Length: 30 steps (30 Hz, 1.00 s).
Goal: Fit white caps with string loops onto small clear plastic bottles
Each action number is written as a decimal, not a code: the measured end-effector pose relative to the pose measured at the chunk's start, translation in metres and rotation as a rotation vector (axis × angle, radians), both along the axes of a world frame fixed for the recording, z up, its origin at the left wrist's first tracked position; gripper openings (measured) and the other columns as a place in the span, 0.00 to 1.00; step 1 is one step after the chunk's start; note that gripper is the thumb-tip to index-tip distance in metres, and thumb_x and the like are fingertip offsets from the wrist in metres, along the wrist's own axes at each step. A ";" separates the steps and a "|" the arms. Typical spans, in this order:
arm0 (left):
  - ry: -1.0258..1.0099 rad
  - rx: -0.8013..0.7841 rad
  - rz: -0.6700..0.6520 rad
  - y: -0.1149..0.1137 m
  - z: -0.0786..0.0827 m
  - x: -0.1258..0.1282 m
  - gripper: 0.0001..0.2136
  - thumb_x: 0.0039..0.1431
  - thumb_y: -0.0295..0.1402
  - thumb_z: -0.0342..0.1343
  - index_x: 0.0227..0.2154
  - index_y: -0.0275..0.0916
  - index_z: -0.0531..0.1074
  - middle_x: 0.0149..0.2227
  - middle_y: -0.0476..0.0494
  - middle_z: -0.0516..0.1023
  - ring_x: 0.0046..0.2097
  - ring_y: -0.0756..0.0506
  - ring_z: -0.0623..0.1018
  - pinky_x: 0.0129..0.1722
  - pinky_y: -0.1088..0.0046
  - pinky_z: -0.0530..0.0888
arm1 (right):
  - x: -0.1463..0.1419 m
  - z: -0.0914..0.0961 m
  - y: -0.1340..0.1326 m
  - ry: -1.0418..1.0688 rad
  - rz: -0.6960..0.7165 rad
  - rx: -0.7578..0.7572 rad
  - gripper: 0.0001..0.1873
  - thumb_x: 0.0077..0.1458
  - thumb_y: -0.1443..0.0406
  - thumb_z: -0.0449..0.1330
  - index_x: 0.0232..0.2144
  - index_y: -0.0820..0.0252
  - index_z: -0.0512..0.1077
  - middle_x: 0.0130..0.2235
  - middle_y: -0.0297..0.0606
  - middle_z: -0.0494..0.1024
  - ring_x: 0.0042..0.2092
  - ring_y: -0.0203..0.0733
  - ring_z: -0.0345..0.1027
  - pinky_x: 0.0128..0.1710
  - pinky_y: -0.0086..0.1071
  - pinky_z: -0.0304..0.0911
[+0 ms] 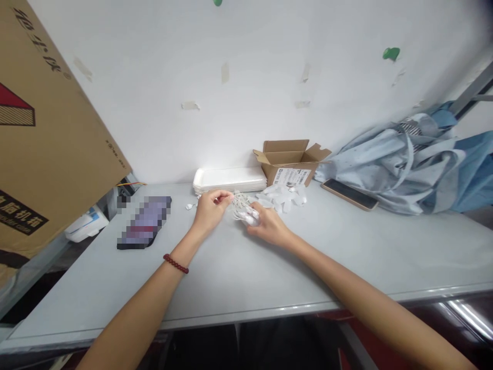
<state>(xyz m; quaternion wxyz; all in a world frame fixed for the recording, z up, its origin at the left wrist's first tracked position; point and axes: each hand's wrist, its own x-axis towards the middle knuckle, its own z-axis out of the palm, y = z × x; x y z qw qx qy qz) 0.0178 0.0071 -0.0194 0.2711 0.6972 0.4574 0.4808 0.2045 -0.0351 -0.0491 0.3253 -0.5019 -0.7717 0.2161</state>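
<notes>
My right hand (267,224) is closed around a bundle of thin white cords (250,218) with white plug-like ends, just above the table. Across from it, my left hand (211,206) pinches at the left side of the same bundle, thumb and fingertips together on a cord. Loose cords (242,199) spread between the two hands. A small white piece (188,206) lies on the table left of my left hand. Behind my right hand sits a pile of white, translucent strips (285,198). What exactly the cords belong to is too small to tell.
Behind the hands lie a stack of flat white packets (231,180) and an open cardboard box (290,172). A pixelated phone-like object (145,223) lies left; a dark phone (349,194) and light-blue bag (385,164) lie right. A large carton (50,123) leans at the left edge.
</notes>
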 end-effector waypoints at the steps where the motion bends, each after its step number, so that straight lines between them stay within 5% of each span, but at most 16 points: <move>1: 0.010 0.021 0.011 0.000 0.000 0.001 0.08 0.51 0.36 0.57 0.27 0.37 0.76 0.27 0.48 0.74 0.30 0.49 0.69 0.34 0.73 0.66 | 0.000 0.000 0.000 0.006 -0.008 -0.003 0.14 0.41 0.66 0.58 0.34 0.56 0.61 0.24 0.27 0.64 0.26 0.38 0.58 0.26 0.28 0.47; 6: 0.051 0.129 -0.020 -0.010 0.004 0.007 0.06 0.53 0.35 0.56 0.30 0.39 0.76 0.29 0.48 0.72 0.34 0.48 0.70 0.37 0.72 0.67 | 0.000 -0.003 0.000 0.026 -0.017 0.005 0.15 0.41 0.65 0.59 0.35 0.57 0.61 0.25 0.28 0.65 0.27 0.38 0.58 0.26 0.28 0.48; 10: 0.204 0.166 -0.166 -0.021 0.003 0.015 0.07 0.53 0.35 0.58 0.34 0.43 0.77 0.31 0.47 0.72 0.39 0.46 0.69 0.42 0.68 0.67 | -0.002 -0.004 0.000 0.021 -0.025 0.039 0.16 0.41 0.66 0.58 0.36 0.58 0.61 0.25 0.28 0.64 0.26 0.39 0.58 0.26 0.28 0.48; 21: 0.371 0.341 -0.237 -0.023 0.002 0.017 0.04 0.56 0.28 0.54 0.29 0.40 0.74 0.30 0.47 0.73 0.40 0.45 0.66 0.42 0.66 0.66 | -0.006 -0.001 -0.002 -0.121 -0.060 0.067 0.15 0.42 0.68 0.58 0.34 0.57 0.60 0.25 0.30 0.65 0.27 0.41 0.60 0.26 0.28 0.48; 30: 0.259 0.310 -0.036 -0.010 0.013 0.001 0.03 0.53 0.32 0.57 0.26 0.41 0.73 0.29 0.47 0.74 0.38 0.45 0.70 0.42 0.68 0.67 | -0.002 0.002 -0.002 -0.183 -0.062 0.011 0.17 0.43 0.67 0.60 0.38 0.58 0.61 0.24 0.30 0.66 0.27 0.42 0.60 0.26 0.29 0.48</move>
